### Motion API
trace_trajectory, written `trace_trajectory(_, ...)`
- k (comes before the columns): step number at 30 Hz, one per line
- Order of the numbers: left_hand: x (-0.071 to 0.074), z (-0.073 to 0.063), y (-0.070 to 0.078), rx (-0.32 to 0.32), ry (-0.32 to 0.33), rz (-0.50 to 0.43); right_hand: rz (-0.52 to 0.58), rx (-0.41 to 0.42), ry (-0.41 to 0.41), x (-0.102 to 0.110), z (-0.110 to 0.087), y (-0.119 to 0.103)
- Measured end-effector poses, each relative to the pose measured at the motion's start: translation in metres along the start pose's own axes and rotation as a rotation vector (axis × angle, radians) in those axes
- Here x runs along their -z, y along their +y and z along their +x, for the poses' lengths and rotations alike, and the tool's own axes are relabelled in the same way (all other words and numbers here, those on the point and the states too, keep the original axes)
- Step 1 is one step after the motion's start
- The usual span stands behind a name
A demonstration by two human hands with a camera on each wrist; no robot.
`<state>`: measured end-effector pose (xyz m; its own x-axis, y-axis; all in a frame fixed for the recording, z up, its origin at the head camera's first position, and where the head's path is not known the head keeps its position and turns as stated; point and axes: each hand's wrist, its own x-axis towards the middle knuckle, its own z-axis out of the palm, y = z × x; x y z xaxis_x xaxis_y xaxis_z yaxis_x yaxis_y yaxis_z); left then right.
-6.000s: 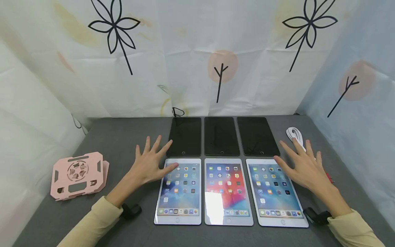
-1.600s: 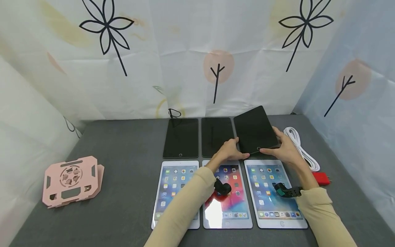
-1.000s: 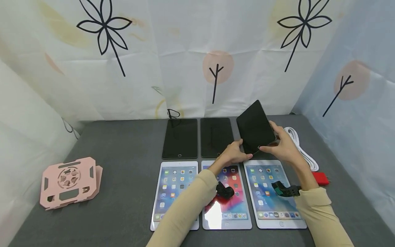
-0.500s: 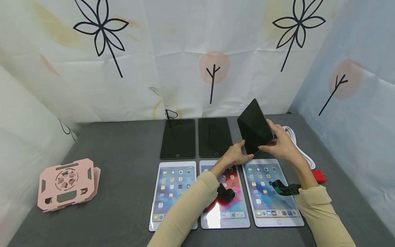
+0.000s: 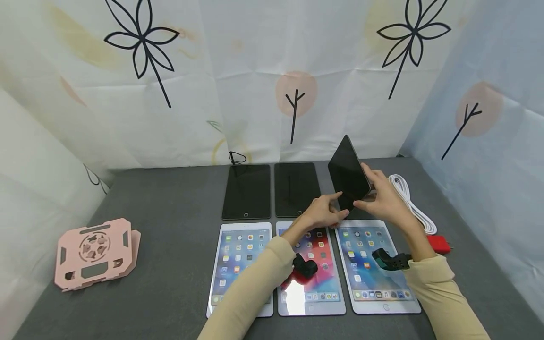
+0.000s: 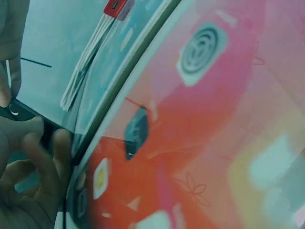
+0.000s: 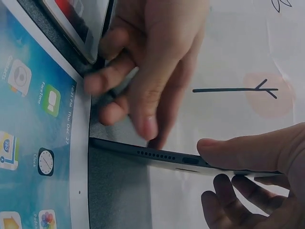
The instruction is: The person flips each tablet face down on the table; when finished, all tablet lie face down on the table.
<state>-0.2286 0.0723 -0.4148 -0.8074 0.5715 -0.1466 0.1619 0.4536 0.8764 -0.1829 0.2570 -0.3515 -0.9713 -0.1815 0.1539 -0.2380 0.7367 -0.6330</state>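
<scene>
A black-fronted tablet [image 5: 346, 172] is tilted up off the table at the back right, its dark screen turned leftward. My right hand [image 5: 384, 196] grips its lower right side, thumb on the front and fingers behind, as the right wrist view also shows. My left hand [image 5: 320, 212] is at the tablet's lower left, index finger touching the dark front; its fingers blur in the right wrist view [image 7: 152, 76]. In that view the tablet's lower edge [image 7: 162, 155] shows speaker holes and a charging port. Below lie white tablets with lit screens: left [image 5: 242, 264], middle [image 5: 325, 255], right [image 5: 361, 274].
Two more black tablets lie flat at the back, left [image 5: 246, 191] and middle [image 5: 296, 189]. On the right are a coiled white cable [image 5: 414, 205] and a red charger plug [image 5: 439, 244]. Pink plates with cut-outs [image 5: 95, 252] lie far left. A patterned curtain [image 5: 255, 80] stands behind.
Six seconds ago both hands were spread over the table and this tablet lay flat. It has since been raised and turned more edge-on; lately my left index finger has moved onto its front.
</scene>
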Motion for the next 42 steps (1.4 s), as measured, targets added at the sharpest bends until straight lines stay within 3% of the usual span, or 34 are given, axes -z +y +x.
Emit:
trace_trajectory(9, 0.013, -0.006, 0.014, -0.223, 0.133, -0.058, 0.041, 0.04, -0.015, -0.002, 0.0, 0.0)
trace_trajectory(13, 0.016, -0.006, 0.02, -0.278, 0.138, -0.074, 0.06, 0.08, -0.035, -0.005, 0.001, 0.002)
trace_trajectory(25, 0.022, -0.008, 0.023, -0.284, 0.112, -0.118, 0.094, 0.118, -0.149, -0.019, 0.005, 0.021)
trace_trajectory(36, 0.029, -0.011, 0.021, -0.277, 0.103, -0.078, 0.027, 0.036, -0.29, -0.034, 0.007, 0.033)
trace_trajectory(42, 0.035, -0.013, 0.02, -0.285, 0.094, -0.087, -0.014, 0.003, -0.311, -0.034, 0.009, 0.031)
